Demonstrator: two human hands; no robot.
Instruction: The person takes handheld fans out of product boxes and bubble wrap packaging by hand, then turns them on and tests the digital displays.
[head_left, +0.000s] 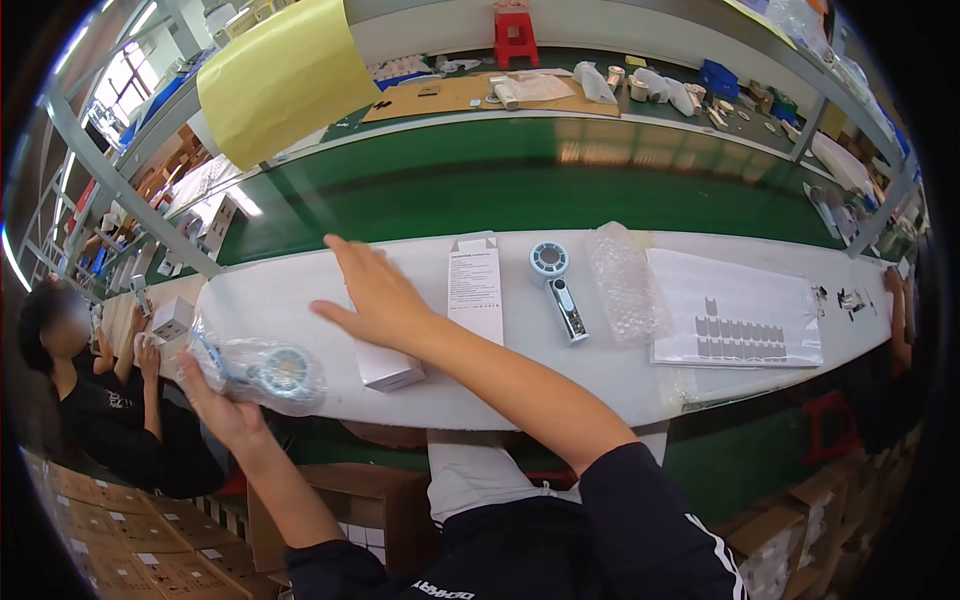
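My left hand (225, 412) grips a light-blue handheld fan (285, 372) inside a clear plastic bag, at the left of the white work surface (430, 405). My right hand (378, 298) reaches across to the left with its fingers spread and holds nothing; motion blurs it slightly. Partly hidden under my right wrist is a small white box (390, 370). A second white box (475, 280), with printed text facing up, lies beyond my forearm. To its right rests an unbagged blue and silver handheld fan (560, 290).
Bubble wrap (625, 282) and a sheet of grey stickers (740, 335) lie on the right. Behind the surface runs a green conveyor belt (480, 185). A yellow sheet (290, 85) hangs at upper left. A co-worker (120, 420) sits at left, and another person's arm shows at far right.
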